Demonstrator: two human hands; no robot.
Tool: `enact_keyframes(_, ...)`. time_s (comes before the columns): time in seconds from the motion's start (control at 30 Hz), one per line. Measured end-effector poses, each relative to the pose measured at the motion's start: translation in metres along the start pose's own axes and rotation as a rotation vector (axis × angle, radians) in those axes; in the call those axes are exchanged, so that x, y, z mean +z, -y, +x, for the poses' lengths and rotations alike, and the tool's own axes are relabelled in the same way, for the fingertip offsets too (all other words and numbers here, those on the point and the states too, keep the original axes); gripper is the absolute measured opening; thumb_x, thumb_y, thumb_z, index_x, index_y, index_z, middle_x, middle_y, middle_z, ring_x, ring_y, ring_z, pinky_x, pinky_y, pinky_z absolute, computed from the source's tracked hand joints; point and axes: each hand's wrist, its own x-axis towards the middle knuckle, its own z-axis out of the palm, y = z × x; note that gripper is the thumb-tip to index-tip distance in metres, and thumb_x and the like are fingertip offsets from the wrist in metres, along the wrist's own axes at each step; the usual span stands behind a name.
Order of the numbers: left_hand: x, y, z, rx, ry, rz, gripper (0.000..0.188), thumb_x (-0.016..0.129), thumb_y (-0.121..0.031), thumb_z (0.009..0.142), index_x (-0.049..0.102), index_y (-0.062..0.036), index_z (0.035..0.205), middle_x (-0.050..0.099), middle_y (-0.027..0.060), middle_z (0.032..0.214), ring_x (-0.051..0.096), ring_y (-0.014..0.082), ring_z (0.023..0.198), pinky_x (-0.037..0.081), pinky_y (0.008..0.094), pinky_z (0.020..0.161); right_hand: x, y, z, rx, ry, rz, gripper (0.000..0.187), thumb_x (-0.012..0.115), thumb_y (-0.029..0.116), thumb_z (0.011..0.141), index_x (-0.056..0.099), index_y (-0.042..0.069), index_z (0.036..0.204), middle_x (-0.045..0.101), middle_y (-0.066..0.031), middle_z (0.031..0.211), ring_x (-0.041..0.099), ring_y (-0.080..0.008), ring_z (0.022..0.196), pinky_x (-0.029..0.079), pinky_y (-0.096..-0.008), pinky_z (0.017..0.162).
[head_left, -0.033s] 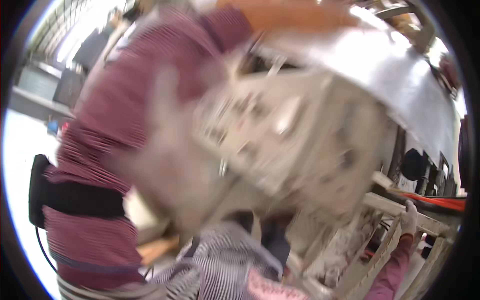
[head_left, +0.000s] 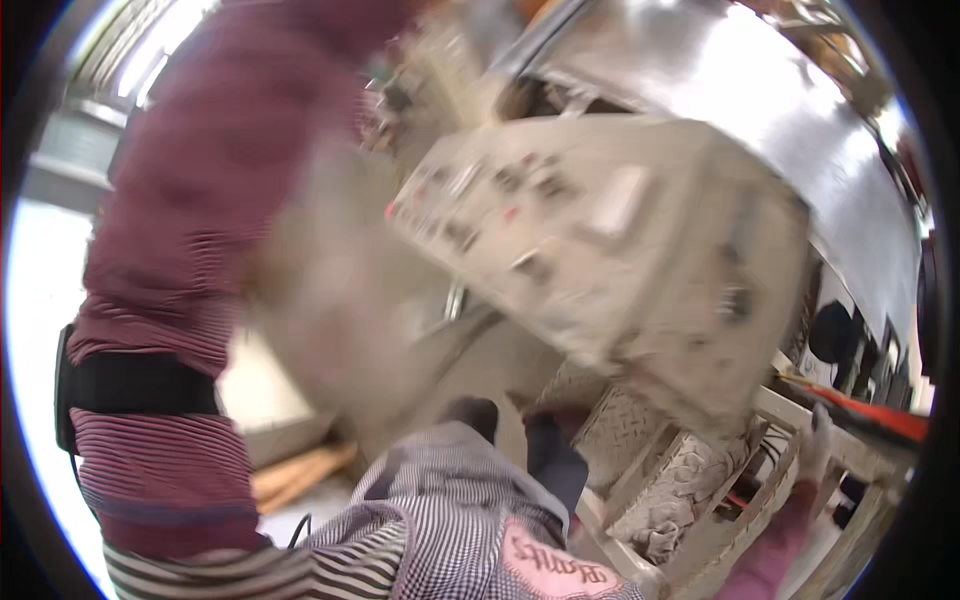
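Observation:
My left arm (head_left: pixel 190 250), in a maroon striped sleeve with a black strap, reaches up along the left side. Its hand lies beyond the upper edge of the picture. Low on the right, my right hand (head_left: pixel 816 445) is at the top rail of a beige metal frame (head_left: pixel 862 450). Motion blur smears its fingers, so their grip does not show. Between the two arms stands a dusty beige control box (head_left: pixel 590 230) with knobs and buttons on its sloping face. Neither hand visibly touches the box.
A large shiny metal sheet (head_left: pixel 740 80) extends behind the box. Under the rails lies a dusty, lumpy mass (head_left: pixel 665 500). An orange-red strip (head_left: pixel 880 415) runs near my right hand. Orange-brown pieces (head_left: pixel 305 478) lie low on the left, beside my checked apron (head_left: pixel 450 490).
My left arm has swung up and left, its forearm leaving the top of the picture. The view has shifted, and the control box looks sharper. My right hand stays at the rail, now more blurred.

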Motion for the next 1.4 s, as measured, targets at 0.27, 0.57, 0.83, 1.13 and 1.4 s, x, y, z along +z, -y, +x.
enact_keyframes(0.27,0.090,0.101,-0.401,-0.744,-0.792,-0.235,0.053,0.041,-0.037,0.099,0.036,-0.0073,0.143,0.064,0.0072,0.114,0.064,0.0141,0.092,0.046,0.0295,0.086,0.021,0.216,-0.201,0.731,0.560,0.145,0.025,0.054,0.016,0.086,0.051,-0.001,0.068,0.048,-0.0015,0.054,0.049,-0.0135,0.051,0.042,-0.0315,0.051)
enact_keyframes(0.57,0.415,0.042,-0.757,-1.516,-0.420,-0.982,0.103,0.072,-0.016,0.076,0.000,-0.0040,0.148,0.035,0.0238,0.144,0.043,0.0330,0.128,0.039,0.0407,0.102,0.226,0.508,-0.241,-0.252,0.543,0.411,0.043,0.054,0.011,0.078,0.056,0.003,0.120,0.065,-0.0173,0.097,0.062,-0.0290,0.089,0.047,-0.0398,0.085)
enact_keyframes(0.83,0.342,0.225,-0.704,-1.277,-0.842,-0.826,0.095,0.071,-0.025,0.081,0.007,-0.0100,0.149,0.046,0.0262,0.134,0.043,0.0355,0.127,0.036,0.0480,0.104,0.267,0.736,-0.211,-0.168,0.792,0.620,0.043,0.061,0.029,0.077,0.060,0.006,0.114,0.063,-0.0182,0.109,0.062,-0.0317,0.102,0.048,-0.0367,0.087)
enact_keyframes(1.13,0.245,0.469,-0.656,-1.038,-0.828,-0.498,0.085,0.068,-0.022,0.082,0.017,-0.0092,0.148,0.055,0.0231,0.125,0.055,0.0292,0.116,0.041,0.0357,0.098,0.324,0.961,-0.086,0.605,1.351,1.315,0.033,0.062,0.016,0.086,0.058,0.003,0.116,0.060,-0.0037,0.085,0.057,-0.0115,0.064,0.047,-0.0247,0.053)
enact_keyframes(1.4,0.447,0.575,-0.941,-1.755,0.240,-0.398,0.051,0.052,-0.038,0.088,0.053,0.0009,0.121,0.057,0.0280,0.117,0.056,0.0370,0.109,0.044,0.0429,0.092,0.366,1.086,0.059,0.490,1.127,1.675,0.060,0.057,0.002,0.085,0.033,0.004,0.140,0.053,-0.0097,0.116,0.061,-0.0175,0.080,0.053,-0.0312,0.065)
